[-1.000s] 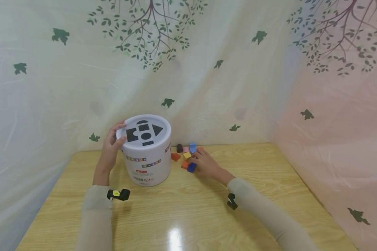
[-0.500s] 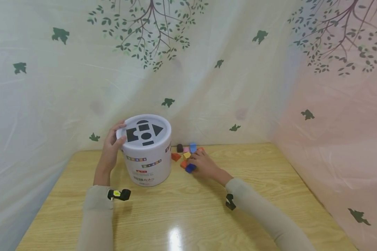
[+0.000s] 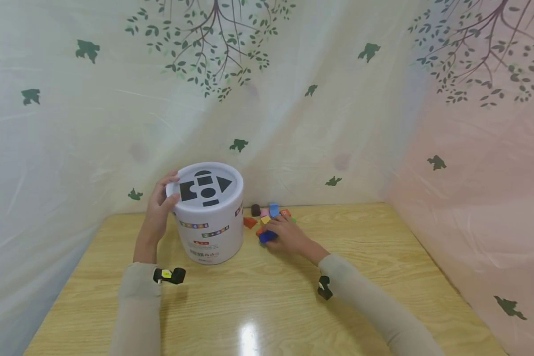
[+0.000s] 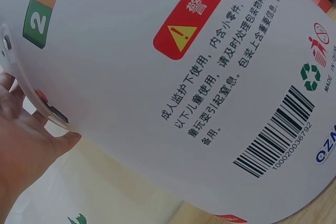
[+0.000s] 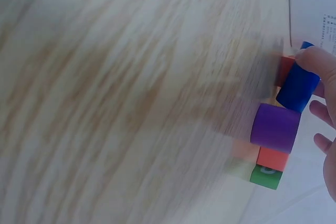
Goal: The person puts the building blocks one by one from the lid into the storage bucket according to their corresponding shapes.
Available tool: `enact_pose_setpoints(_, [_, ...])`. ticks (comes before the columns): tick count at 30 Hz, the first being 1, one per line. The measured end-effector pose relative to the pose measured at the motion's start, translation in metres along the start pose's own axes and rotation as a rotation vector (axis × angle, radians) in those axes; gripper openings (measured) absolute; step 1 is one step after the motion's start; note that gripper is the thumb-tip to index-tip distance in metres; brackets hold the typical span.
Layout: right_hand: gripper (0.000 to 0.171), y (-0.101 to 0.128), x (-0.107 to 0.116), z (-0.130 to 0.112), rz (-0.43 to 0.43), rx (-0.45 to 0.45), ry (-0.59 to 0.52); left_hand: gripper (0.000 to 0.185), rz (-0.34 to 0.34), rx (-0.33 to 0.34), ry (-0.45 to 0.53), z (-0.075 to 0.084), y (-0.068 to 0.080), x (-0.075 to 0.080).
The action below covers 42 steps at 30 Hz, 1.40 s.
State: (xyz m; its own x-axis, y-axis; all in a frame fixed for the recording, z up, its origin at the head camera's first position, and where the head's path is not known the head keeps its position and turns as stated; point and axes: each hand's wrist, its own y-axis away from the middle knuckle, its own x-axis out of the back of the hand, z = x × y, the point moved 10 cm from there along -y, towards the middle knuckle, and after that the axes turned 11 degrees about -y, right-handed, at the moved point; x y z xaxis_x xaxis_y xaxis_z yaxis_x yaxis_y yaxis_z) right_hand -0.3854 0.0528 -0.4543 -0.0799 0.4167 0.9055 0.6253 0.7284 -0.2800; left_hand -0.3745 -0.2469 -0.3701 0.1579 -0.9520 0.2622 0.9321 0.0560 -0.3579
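A white bucket (image 3: 211, 237) with shape cut-outs in its lid (image 3: 222, 200) stands at the table's back left. My left hand (image 3: 153, 215) holds it at the lid's rim from the left side. To the right of the bucket my right hand (image 3: 289, 235) pinches a blue cylinder block (image 5: 299, 87) near its upper end, as the right wrist view shows. Close by the fingers lie a purple cylinder block (image 5: 275, 128), a green block (image 5: 266, 177) and a yellow block (image 3: 265, 220). Part of the pile is hidden behind that hand.
An orange-red wedge block (image 3: 249, 222) lies beside the bucket. Along the curtain (image 3: 285, 148) at the back are a dark block (image 3: 255, 210) and a light blue block (image 3: 273, 209). The wooden table (image 3: 213, 306) stretches toward the front.
The right hand has moved slightly left, and the blue cylinder block has shifted left with it, over the orange one. The left hand and the bucket have kept their place.
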Motion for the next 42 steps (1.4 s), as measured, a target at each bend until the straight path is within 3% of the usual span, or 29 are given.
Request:
enact_pose_setpoints(6, [0.030, -0.003, 0.009, 0.003, 0.079, -0.049, -0.133, 0.044, 0.001, -0.008, 0.012, -0.001, -0.001, 0.000])
enact_pose_setpoints(13, [0.027, -0.011, 0.024, 0.003, 0.177, -0.032, -0.309, 0.044, 0.005, -0.008, 0.005, 0.000, 0.000, 0.001])
enact_pose_setpoints(18, [0.037, -0.015, 0.030, 0.010, 0.191, -0.116, -0.455, 0.043, 0.008, -0.010, 0.008, 0.000, 0.000, 0.001])
enact_pose_setpoints(27, [0.041, -0.018, 0.052, 0.016, 0.256, -0.243, -0.588, 0.044, 0.010, -0.007, 0.003, 0.000, 0.000, 0.001])
enact_pose_setpoints(42, [0.040, -0.034, 0.108, -0.003, 0.381, -0.192, -0.659, 0.042, 0.003, 0.001, 0.007, -0.001, -0.001, 0.000])
